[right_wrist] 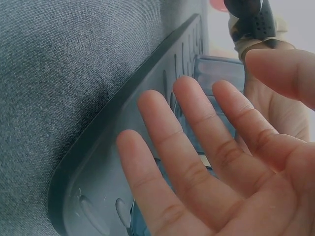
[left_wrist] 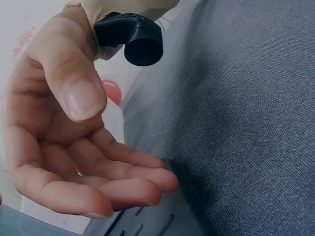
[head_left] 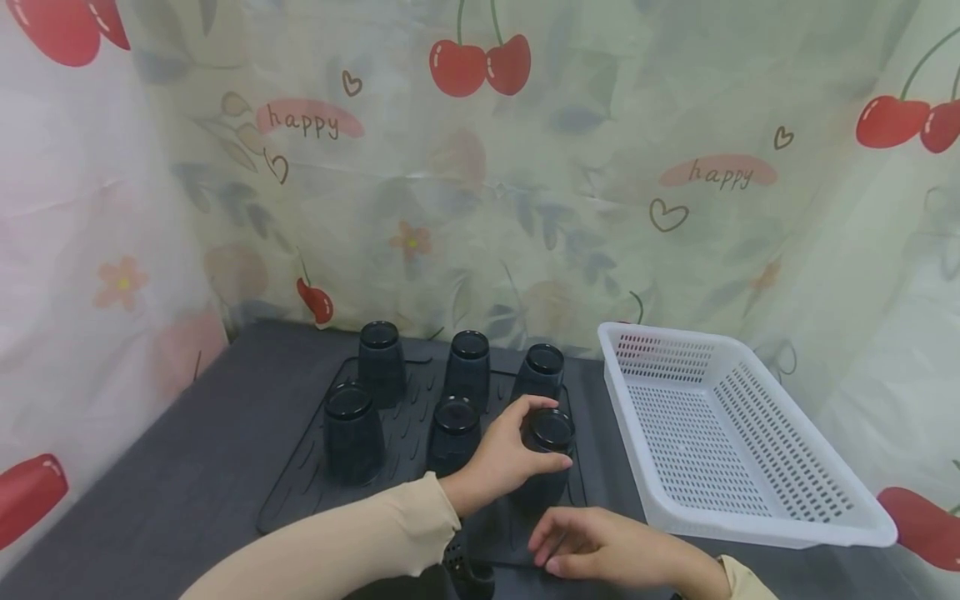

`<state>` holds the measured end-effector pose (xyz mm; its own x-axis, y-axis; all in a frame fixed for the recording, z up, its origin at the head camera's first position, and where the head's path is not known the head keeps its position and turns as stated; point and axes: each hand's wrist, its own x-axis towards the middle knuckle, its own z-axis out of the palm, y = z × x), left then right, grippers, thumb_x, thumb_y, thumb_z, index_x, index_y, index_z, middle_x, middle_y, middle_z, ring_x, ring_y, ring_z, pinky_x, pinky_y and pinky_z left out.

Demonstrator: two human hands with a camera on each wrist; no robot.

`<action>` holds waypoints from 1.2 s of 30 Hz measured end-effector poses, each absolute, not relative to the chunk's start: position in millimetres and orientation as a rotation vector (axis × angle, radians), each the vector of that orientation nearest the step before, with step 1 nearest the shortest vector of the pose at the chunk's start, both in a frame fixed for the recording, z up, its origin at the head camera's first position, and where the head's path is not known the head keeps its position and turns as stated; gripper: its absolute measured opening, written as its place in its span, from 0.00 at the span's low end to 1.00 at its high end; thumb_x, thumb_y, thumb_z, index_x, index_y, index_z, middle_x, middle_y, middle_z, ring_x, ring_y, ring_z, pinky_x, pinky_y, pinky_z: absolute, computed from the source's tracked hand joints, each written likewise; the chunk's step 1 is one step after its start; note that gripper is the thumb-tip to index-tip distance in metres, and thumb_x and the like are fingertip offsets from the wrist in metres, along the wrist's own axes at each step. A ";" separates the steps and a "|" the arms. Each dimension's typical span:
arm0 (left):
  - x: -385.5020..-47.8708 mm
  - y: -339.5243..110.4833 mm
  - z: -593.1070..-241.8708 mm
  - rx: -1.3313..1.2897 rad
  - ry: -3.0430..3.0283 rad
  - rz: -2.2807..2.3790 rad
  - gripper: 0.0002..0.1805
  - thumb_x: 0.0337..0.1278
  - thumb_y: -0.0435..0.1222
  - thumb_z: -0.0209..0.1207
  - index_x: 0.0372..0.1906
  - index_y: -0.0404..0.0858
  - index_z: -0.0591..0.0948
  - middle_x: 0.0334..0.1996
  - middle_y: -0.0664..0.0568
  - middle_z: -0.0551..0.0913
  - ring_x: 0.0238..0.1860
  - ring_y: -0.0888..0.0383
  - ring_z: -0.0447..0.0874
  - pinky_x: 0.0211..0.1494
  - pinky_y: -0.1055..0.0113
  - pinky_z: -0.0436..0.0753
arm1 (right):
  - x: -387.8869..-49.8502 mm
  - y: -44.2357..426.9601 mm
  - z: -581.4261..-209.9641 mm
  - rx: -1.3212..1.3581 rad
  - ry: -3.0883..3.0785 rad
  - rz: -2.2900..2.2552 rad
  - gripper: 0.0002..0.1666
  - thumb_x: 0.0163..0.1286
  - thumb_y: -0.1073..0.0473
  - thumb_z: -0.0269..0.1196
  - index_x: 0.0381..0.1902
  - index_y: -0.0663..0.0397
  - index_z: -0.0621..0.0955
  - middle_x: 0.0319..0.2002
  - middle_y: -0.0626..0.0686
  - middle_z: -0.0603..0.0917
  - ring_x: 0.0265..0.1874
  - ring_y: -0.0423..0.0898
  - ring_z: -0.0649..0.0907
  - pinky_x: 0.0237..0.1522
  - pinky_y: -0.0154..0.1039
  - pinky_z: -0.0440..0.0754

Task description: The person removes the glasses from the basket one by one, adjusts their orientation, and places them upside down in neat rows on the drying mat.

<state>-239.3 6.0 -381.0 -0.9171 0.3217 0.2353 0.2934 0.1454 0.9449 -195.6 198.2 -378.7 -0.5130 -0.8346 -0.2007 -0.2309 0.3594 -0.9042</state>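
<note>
Several dark tinted drinking glasses stand upside down in two rows on a black drying mat [head_left: 408, 446]. My left hand [head_left: 498, 458] holds the front right glass [head_left: 551, 429], with thumb and fingers curled round its sides; the palm side is hidden. Just in front of that glass, my right hand [head_left: 600, 546] hovers with nothing in it. Its fingers [right_wrist: 162, 128] are spread loosely in the right wrist view, and the left wrist view also shows this right hand [left_wrist: 64, 147]. The front middle glass [head_left: 455, 433] sits beside my left hand; the back right glass [head_left: 542, 371] is behind it.
A white perforated plastic basket [head_left: 626, 450] stands to the right of the mat. Farther left on the mat are the front left glass [head_left: 352, 437] and two back-row glasses. A dark grey cloth [head_left: 187, 450] covers the table, and a printed curtain [head_left: 480, 208] encloses it.
</note>
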 end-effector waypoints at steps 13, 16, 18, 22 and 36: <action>-239.0 7.2 -381.2 0.631 2.368 1.971 0.36 0.44 0.34 0.74 0.61 0.51 0.73 0.56 0.54 0.78 0.53 0.58 0.81 0.55 0.65 0.79 | -197.3 197.2 -378.4 -0.964 1.971 -1.125 0.13 0.73 0.58 0.57 0.52 0.57 0.77 0.46 0.56 0.84 0.45 0.36 0.83 0.48 0.30 0.80; -239.8 7.7 -381.9 0.622 2.361 1.975 0.37 0.43 0.34 0.74 0.61 0.51 0.72 0.55 0.54 0.78 0.53 0.58 0.81 0.54 0.64 0.80 | -197.5 197.2 -378.6 -0.960 1.964 -1.129 0.13 0.73 0.59 0.57 0.52 0.56 0.77 0.46 0.55 0.84 0.46 0.36 0.83 0.48 0.29 0.80; -240.1 8.0 -381.7 0.615 2.358 1.975 0.37 0.43 0.34 0.74 0.62 0.50 0.72 0.55 0.54 0.78 0.52 0.58 0.81 0.54 0.64 0.80 | -197.0 197.3 -378.4 -0.957 1.955 -1.134 0.13 0.73 0.59 0.57 0.52 0.57 0.77 0.47 0.55 0.84 0.46 0.37 0.83 0.48 0.29 0.80; -239.6 8.1 -380.4 0.609 2.366 1.963 0.38 0.42 0.34 0.75 0.62 0.49 0.72 0.56 0.54 0.78 0.53 0.58 0.81 0.54 0.64 0.80 | -195.6 197.4 -378.1 -0.959 1.948 -1.141 0.14 0.73 0.60 0.57 0.53 0.59 0.77 0.47 0.59 0.84 0.45 0.37 0.83 0.47 0.30 0.80; -238.3 7.6 -373.9 0.631 2.410 1.893 0.40 0.40 0.34 0.76 0.63 0.49 0.71 0.61 0.55 0.75 0.58 0.56 0.77 0.58 0.59 0.78 | -195.2 198.8 -380.6 -0.929 1.946 -1.142 0.14 0.73 0.58 0.57 0.53 0.59 0.77 0.46 0.57 0.84 0.45 0.37 0.83 0.47 0.30 0.80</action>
<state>-238.3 7.6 -373.9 -0.9185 0.3188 0.2340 0.3029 0.1865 0.9346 -195.2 198.8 -380.6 -0.5085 -0.8374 -0.2003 -0.2332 0.3579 -0.9042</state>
